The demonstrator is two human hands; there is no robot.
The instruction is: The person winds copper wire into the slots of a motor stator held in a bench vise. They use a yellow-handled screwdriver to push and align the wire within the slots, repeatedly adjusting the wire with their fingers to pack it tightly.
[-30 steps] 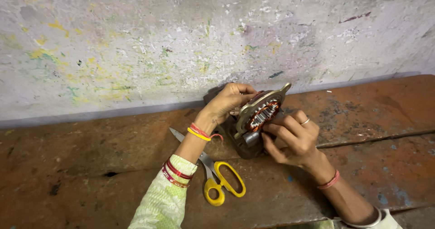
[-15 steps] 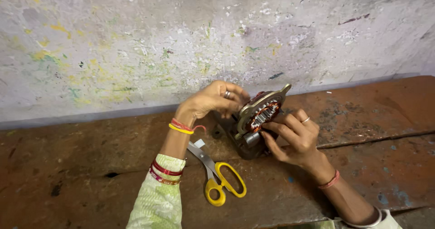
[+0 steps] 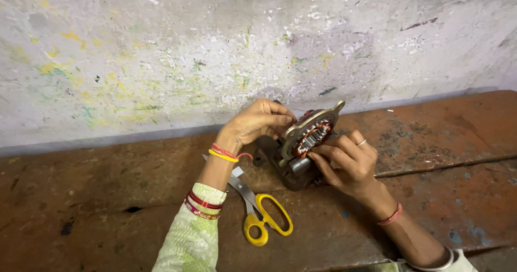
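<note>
Head view, centre of the frame: small electric motor stator with copper-coloured windings, a steel laminated core and a pale metal end plate (image 3: 308, 136), standing tilted on the worn reddish-brown tabletop (image 3: 81, 196), close to the paint-splattered whitish wall (image 3: 161, 51) in the upper half of the picture. Left hand (image 3: 258, 122) coming from the left of the stator, fingers (image 3: 280, 118) bent together and pressed on the upper rear edge of the end plate. Right hand (image 3: 344, 161) on the right and lower side, fingers (image 3: 323, 153) curled, tips touching the front face near the windings; a ring on one finger. Cannot tell whether the right thumb also grips, since hidden behind the part. Scissors with yellow plastic handles and steel blades (image 3: 258, 210) lying flat on the tabletop, lower centre, just below the left forearm, apart from both hands.

Probably heavy for such a size, stiff and hard, not slippery thanks to the rough metal. Windings likely delicate and easy to scratch. Better to take hold at the plate rim or the dark body, not at the copper wire.
</note>
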